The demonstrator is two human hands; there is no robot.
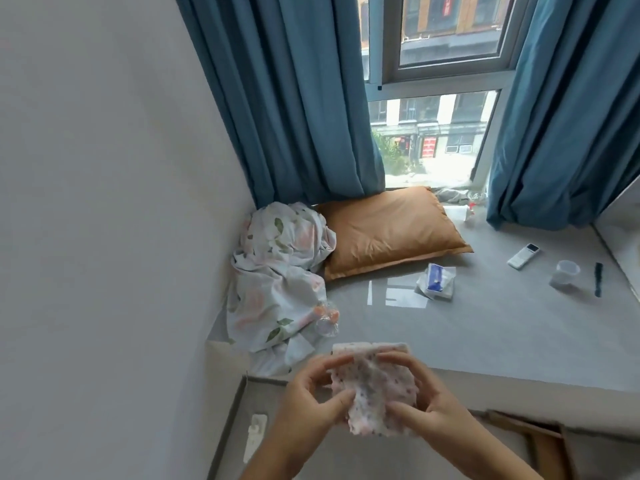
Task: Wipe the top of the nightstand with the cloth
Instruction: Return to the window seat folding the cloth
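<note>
Both forearms reach in from below, the 2 hands meeting palms inward. The left hand (pixel 313 393) and right hand (pixel 420 398) each pinch a side of the cloth (pixel 372 386), a thin, dimpled, speckled pink-white rag bunched between them, above a grey surface (pixel 311 455). Beyond the fingers lies a rumpled floral sheet (pixel 277 282), farther off a smooth orange pillow (pixel 388 230).

Orange pillow (pixel 391 230) lies beside crumpled floral sheet (pixel 277 271); remote (pixel 523 256), cup (pixel 565 273) well apart.
</note>
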